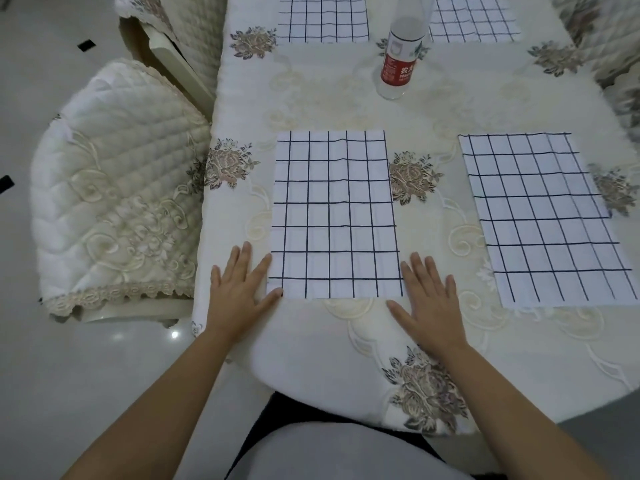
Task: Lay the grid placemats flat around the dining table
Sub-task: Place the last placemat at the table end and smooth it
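Nearest to the camera, the person's body was hidden partly under the rounded edge of the table [311,358], which was covered with a cream cloth with flowers. Both forearms reached forward over it. The left hand [239,289] lay flat with straight, slightly spread fingers, and its thumb touched the near left corner of the near placemat [334,216]. The right hand [427,299] lay flat in the same way, fingers spread, just beside the near right corner of this mat; if it touched the edge, I cannot tell. Neither hand held anything.

The near placemat lay flat between the hands, with light fold lines along it. To the right lay a second placemat [547,220], flat and a little turned; its near right corner was cut off by the picture edge.

On the left stood a quilted chair [114,188], close to the table.

Farther, in the middle, stood a clear bottle [401,57] with a red label; its top was cut off. Behind it lay a far left placemat [323,19] and a far right placemat [474,20], both only partly in view.
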Available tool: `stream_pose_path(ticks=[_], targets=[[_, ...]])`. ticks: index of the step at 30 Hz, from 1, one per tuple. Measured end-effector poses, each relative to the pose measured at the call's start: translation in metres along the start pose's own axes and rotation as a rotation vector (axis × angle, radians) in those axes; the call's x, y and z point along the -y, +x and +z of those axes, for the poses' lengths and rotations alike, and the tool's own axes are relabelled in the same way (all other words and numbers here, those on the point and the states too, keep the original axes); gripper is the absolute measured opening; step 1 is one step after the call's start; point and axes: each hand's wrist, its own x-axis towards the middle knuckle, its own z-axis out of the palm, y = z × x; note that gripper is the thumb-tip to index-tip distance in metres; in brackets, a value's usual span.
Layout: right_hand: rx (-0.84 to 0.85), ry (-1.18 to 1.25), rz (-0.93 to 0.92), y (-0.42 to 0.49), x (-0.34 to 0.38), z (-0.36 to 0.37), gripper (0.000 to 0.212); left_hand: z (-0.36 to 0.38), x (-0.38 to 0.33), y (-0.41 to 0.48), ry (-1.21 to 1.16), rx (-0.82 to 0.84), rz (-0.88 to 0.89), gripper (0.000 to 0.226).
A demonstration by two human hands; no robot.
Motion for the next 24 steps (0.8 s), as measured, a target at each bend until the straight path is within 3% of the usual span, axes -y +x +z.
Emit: stream_pose_path(ticks=[4, 13, 18, 20, 24], targets=[[-0.019, 0.006, 0.011, 0.0, 0.001, 0.001, 0.073, 0.0, -0.001, 0.0, -0.015, 0.015, -0.009, 0.075], [-0.02, 0.053, 0.024, -0.001, 0.003, -0.003, 0.078, 0.0, -0.002, -0.002, -0.069, 0.014, 0.008, 0.078], [-0.101, 0.436, 0.068, -0.003, 0.002, -0.021, 0.078, -0.005, -0.035, -0.004, -0.344, -0.152, -0.168, 0.085], [-0.158, 0.577, 0.12, -0.006, -0.013, -0.031, 0.073, -0.003, -0.073, -0.003, -0.337, -0.22, -0.064, 0.074], [-0.303, 0.558, 0.196, -0.003, -0.077, -0.053, 0.073, 0.011, -0.18, 0.013, -0.319, -0.192, 0.274, 0.056]])
